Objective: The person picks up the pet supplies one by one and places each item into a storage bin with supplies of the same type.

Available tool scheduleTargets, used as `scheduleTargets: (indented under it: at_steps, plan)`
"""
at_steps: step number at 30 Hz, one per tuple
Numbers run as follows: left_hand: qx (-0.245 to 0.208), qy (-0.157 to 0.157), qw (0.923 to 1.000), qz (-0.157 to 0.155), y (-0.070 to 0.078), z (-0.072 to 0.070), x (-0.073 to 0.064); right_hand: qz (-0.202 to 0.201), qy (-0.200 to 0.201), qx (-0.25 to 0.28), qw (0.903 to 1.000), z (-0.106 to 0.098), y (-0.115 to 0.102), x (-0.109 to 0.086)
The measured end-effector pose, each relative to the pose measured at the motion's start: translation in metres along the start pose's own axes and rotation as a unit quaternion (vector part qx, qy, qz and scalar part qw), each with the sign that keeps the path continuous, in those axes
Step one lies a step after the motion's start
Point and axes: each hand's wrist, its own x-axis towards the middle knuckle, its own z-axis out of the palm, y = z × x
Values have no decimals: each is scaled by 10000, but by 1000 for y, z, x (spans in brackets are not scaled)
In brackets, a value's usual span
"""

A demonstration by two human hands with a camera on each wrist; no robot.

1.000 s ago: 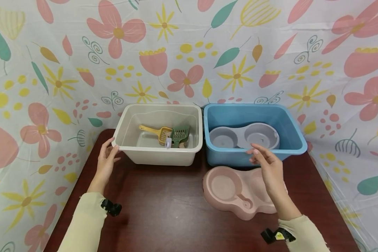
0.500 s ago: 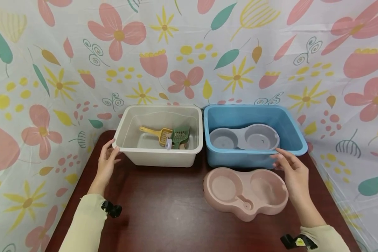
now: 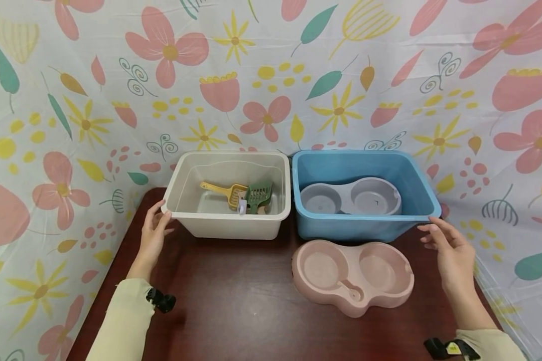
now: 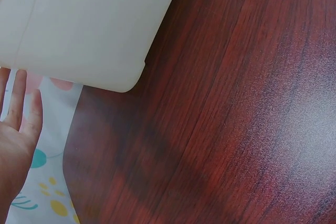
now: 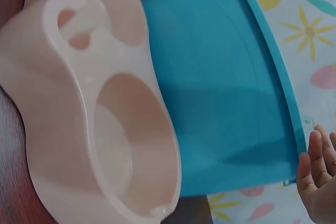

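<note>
My left hand touches the front left corner of a beige plastic bin with its fingertips. In the left wrist view, several fairly straight fingers reach up to the bin's edge. At the front right corner of a blue bin, my right hand has its fingertips at the rim, fingers loosely bent. The right wrist view has these fingers beside the blue rim. A pink double pet bowl lies on the table in front of the blue bin.
Inside the beige bin lie a yellow slotted scoop, a green slotted scoop and a small lilac item. A grey double bowl sits in the blue bin. Behind the dark red table hangs a flowered cloth.
My right hand has moved right along the blue bin's front rim, from above the pink bowl to the bin's right corner. My left hand stays at the beige bin's corner.
</note>
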Motion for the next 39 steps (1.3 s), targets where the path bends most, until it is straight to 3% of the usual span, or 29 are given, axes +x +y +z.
scheduleTargets:
  at_steps: [8, 13, 25, 32, 36, 39]
  plan:
    - [-7, -12, 10000, -34, 1, 0, -1, 158, 500, 292, 9982, -17, 7, 16]
    - [4, -14, 10000, 18, 0, 0, -1, 338, 619, 187, 9973, -25, 10, 24]
    - [-43, -9, 10000, 28, -1, 0, 0, 610, 284, -2, 9977, -36, 16, 46]
    - [-71, 56, 10000, -37, 0, 1, 0, 458, -44, 175, 9988, -30, 22, 55]
    - [-147, 46, 9999, -64, 0, 1, -1, 421, -347, 636, 9965, -29, 26, 59]
    - [-155, 40, 9998, -106, 1, 2, -1, 461, -647, 1217, 9894, -28, 30, 60]
